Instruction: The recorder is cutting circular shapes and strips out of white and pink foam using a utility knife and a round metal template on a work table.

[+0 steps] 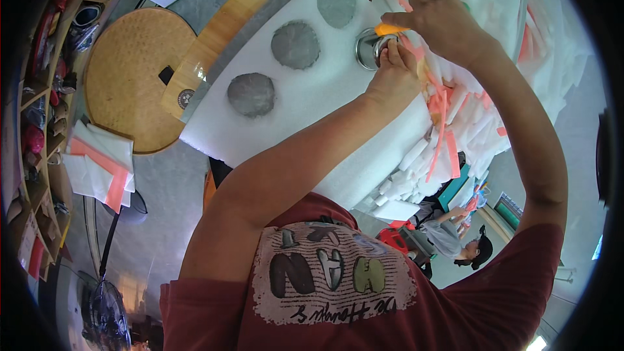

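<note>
Metal ring point(363, 52) sits on the white foam sheet point(325, 78) at one o'clock in my view; with my left grip point(398, 71) pinched on its rim and my right grip point(448, 28) wrapped round an orange tool point(391, 28), I judge it best to press evenly and let the tool hug its wall. The ring looks shiny and hollow, with ragged grey rounds point(296, 44) at its eleven, nine and eight o'clock.

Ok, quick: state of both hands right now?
Left hand: closed, pinching the rim of a round metal piece.
Right hand: closed, holding an orange tool.
</note>
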{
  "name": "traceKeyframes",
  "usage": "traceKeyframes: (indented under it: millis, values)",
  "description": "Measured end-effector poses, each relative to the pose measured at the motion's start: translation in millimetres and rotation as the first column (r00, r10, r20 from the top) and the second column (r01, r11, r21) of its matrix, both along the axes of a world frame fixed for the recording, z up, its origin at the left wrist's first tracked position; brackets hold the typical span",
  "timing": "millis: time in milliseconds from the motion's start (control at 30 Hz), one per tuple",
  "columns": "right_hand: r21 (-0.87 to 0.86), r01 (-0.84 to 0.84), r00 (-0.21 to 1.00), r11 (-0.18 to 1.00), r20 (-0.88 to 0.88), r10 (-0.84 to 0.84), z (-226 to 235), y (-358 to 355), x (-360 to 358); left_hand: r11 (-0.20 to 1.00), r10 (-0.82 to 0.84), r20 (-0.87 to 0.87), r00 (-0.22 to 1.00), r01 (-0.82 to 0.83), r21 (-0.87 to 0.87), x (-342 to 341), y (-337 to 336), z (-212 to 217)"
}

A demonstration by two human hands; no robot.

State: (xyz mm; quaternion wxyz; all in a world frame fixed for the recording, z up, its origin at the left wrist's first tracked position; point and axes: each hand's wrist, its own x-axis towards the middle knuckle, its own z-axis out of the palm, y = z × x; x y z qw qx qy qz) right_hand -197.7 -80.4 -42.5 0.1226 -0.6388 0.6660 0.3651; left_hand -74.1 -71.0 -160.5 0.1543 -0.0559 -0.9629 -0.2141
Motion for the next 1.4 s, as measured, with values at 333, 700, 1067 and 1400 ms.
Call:
traceKeyframes:
  millis: [333,700,1067,1400]
  values:
    - [0.03,-0.031,0.999,0.999,-0.027,0.032,-7,-5,7,0.999,0.035,-0.021,0.999,-0.036,-0.012,-1,2,-5]
    - [0.261,0.039,0.999,0.965,-0.013,-0.037,-28,-43,7,0.999,0.033,0.003,0.999,-0.033,-0.009,-4,3,-3]
    - [0.296,0.17,0.982,0.94,0.029,-0.186,-25,-26,-10,0.995,0.021,-0.033,0.999,-0.024,-0.098,-1,-1,-7]
    - [0.264,0.168,0.983,0.95,0.023,-0.18,-18,-26,-11,0.997,0.034,-0.048,0.998,-0.037,-0.064,-1,-2,-5]
